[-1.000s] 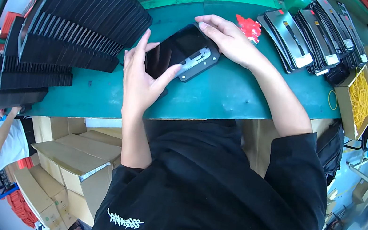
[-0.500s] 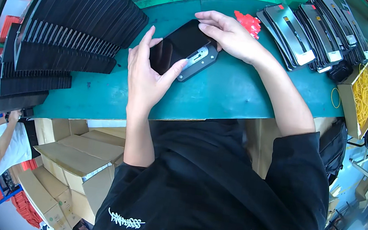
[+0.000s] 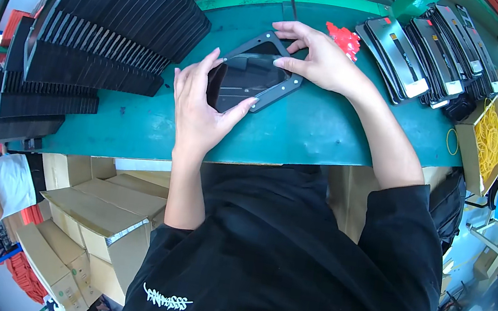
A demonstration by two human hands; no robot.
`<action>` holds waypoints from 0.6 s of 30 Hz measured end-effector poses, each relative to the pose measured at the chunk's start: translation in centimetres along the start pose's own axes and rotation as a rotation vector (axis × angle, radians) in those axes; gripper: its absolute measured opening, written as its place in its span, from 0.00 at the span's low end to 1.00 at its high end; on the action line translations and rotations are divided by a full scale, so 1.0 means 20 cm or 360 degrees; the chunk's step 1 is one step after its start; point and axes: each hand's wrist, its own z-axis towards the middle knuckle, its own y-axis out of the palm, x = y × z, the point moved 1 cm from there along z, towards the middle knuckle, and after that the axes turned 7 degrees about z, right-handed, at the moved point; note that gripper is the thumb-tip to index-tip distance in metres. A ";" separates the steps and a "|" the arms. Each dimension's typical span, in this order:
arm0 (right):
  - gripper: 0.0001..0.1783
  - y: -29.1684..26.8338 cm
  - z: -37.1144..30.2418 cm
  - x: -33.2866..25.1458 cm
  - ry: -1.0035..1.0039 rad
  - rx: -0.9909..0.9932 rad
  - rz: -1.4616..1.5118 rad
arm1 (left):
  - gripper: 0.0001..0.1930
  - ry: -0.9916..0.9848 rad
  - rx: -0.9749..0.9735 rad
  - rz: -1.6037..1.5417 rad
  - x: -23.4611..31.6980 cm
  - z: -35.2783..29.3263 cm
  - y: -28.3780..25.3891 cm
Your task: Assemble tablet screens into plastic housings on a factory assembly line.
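A glossy dark rectangular panel [image 3: 253,72] lies in or over a black frame [image 3: 290,84] with small light studs, on the green worktop [image 3: 329,138]. My left hand [image 3: 201,106] spans the panel's left end, thumb on the near edge and fingers on the far edge. My right hand [image 3: 327,61] is at the right end, its fingers at the frame's far corner and its thumb resting on the glossy face. How fully the panel sits within the frame cannot be seen beneath my left hand.
At left stand racks of black slotted plates [image 3: 115,13]. A red crumpled-looking piece [image 3: 343,41] lies behind my right hand. Stacked flat silver-and-black parts [image 3: 399,55] and a box of yellow rubber bands [image 3: 489,143] are at right. Cardboard boxes [image 3: 100,204] stand below the front edge.
The panel and frame have turned a little, and more of the frame's studded rim shows at its far side. My right thumb has come onto the glossy face. The silver strip no longer shows.
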 end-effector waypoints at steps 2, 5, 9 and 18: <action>0.38 0.00 0.00 0.00 -0.0014 0.0010 -0.0019 | 0.48 -0.0009 -0.0007 -0.0014 0.00 0.00 0.00; 0.38 0.01 0.00 -0.01 -0.0018 0.0018 -0.0039 | 0.48 -0.0027 -0.0020 -0.0039 -0.01 0.00 -0.01; 0.37 0.01 0.00 -0.01 -0.0026 0.0026 -0.0057 | 0.47 -0.0012 -0.0001 -0.0050 0.00 0.00 0.00; 0.36 0.01 0.00 -0.01 -0.0031 0.0036 -0.0055 | 0.47 0.0000 -0.0026 0.0026 0.04 0.03 -0.04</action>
